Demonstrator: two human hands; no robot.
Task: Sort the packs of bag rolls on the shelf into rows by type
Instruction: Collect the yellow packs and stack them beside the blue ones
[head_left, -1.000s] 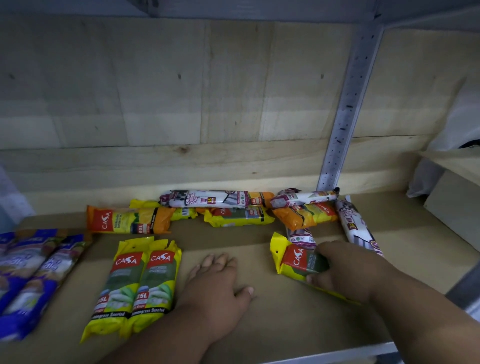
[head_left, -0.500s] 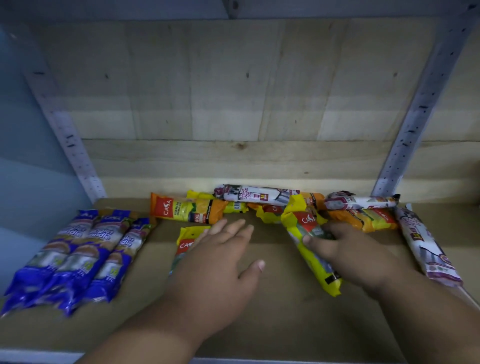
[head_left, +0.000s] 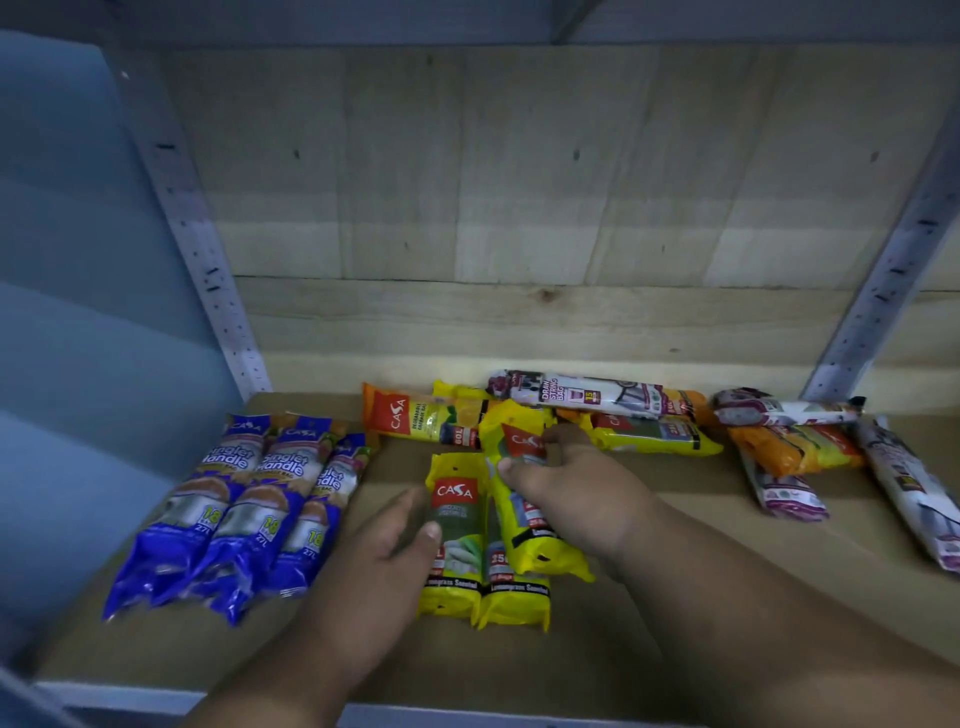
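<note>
My right hand (head_left: 576, 493) grips a yellow CASA pack (head_left: 524, 499) and holds it tilted over the right one of two yellow packs (head_left: 454, 535) lying side by side on the shelf. My left hand (head_left: 374, 566) rests flat beside them, thumb touching the left yellow pack. Three blue Singlet Handle packs (head_left: 244, 509) lie in a row at the left. Along the back lie an orange CASA pack (head_left: 415, 421), a white drawstring pack (head_left: 587, 397) and another yellow pack (head_left: 649, 434).
At the right lie an orange pack (head_left: 800, 449) and several white-purple packs (head_left: 784, 488), one near the right edge (head_left: 914, 493). Grey metal uprights (head_left: 208, 270) stand at both back corners. The wooden shelf board (head_left: 675, 571) ends at a front lip.
My right hand has carried the yellow pack leftward from the right side to the two yellow packs. My left hand slid left off those packs. The view shifted left.
</note>
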